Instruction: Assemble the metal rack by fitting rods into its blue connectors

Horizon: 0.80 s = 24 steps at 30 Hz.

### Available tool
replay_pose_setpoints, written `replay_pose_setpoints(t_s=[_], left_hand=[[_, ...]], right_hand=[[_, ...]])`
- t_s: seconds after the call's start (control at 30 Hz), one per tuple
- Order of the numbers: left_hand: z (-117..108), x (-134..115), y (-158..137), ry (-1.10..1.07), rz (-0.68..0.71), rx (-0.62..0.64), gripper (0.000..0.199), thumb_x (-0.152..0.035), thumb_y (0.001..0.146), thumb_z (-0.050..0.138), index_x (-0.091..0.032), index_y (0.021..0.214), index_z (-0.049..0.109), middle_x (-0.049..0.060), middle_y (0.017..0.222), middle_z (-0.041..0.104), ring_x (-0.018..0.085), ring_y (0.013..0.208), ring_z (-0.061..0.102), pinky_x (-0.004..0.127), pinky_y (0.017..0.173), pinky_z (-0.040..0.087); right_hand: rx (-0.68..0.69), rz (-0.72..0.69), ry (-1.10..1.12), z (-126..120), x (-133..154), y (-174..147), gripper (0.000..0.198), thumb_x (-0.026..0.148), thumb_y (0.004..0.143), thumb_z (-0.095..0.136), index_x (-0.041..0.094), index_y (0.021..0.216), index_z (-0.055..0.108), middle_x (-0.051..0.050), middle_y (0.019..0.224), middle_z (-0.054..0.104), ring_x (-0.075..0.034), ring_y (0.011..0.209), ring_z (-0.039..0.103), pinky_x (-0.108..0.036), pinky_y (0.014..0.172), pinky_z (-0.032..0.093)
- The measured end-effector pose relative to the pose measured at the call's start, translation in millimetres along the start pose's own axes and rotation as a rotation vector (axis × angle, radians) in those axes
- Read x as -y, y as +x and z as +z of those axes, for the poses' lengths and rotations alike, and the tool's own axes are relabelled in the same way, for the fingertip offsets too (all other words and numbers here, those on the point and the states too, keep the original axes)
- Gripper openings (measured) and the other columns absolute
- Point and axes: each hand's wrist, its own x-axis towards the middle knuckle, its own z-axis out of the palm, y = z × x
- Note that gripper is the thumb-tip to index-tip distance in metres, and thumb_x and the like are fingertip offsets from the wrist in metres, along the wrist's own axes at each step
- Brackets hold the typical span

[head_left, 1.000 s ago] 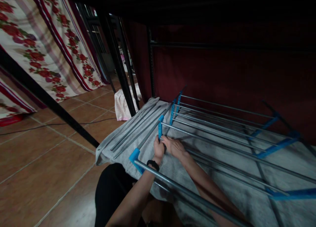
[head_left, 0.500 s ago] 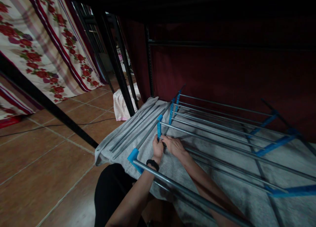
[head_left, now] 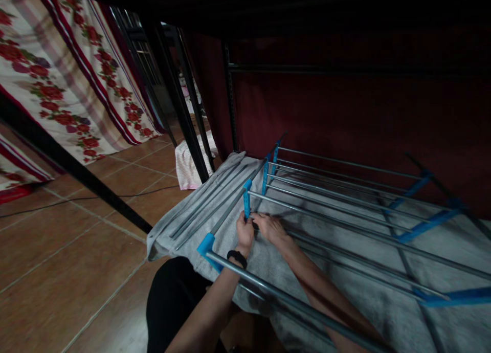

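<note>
A rack of grey metal rods (head_left: 326, 216) joined by blue plastic brackets lies on a grey towel. My left hand (head_left: 244, 231), with a black band on its wrist, is closed around the lower end of one upright blue bracket (head_left: 247, 199). Close beside it, my right hand (head_left: 269, 227) pinches the end of a thin metal rod at the foot of that bracket; the fingertips partly hide the contact. Both forearms pass beneath or behind the thick front rod (head_left: 268, 285), which leaves a blue corner piece (head_left: 207, 244) on the left.
Several loose rods (head_left: 209, 202) lie on the left part of the grey towel (head_left: 163, 239). Black metal posts (head_left: 180, 97) rise at the left, with a dark red wall (head_left: 345, 112) behind. A floral curtain (head_left: 80, 82), a striped cloth (head_left: 186, 163) and a cable (head_left: 126, 195) are beyond.
Both hands stay at the same bracket with almost no movement. The whole view has shifted very slightly.
</note>
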Motion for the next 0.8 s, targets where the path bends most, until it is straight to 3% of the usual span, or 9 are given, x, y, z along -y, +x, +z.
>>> replay_pose_setpoints(t_s=[0.5, 0.8], left_hand=[[-0.2, 4.2, -2.1, 0.005, 0.019, 0.021, 0.023, -0.011, 0.075, 0.056, -0.02, 0.093, 0.068, 0.005, 0.09, 0.07, 0.02, 0.091, 0.064, 0.037, 0.095, 0.05], [-3.0, 9.8, -4.5, 0.1, 0.084, 0.01, 0.026, -0.009, 0.075, 0.054, -0.02, 0.096, 0.067, 0.006, 0.089, 0.069, 0.021, 0.086, 0.063, 0.036, 0.09, 0.049]], right_hand=[[-0.05, -0.007, 0.053, 2.1, -2.1, -0.4, 0.042, 0.036, 0.106, 0.03, 0.032, 0.141, 0.053, -0.004, 0.131, 0.067, -0.021, 0.115, 0.065, -0.032, 0.094, 0.049], [-0.038, -0.019, 0.065, 1.2, -3.4, 1.0, 0.041, 0.036, 0.106, 0.03, 0.027, 0.134, 0.059, -0.007, 0.125, 0.071, -0.023, 0.113, 0.067, -0.032, 0.092, 0.05]])
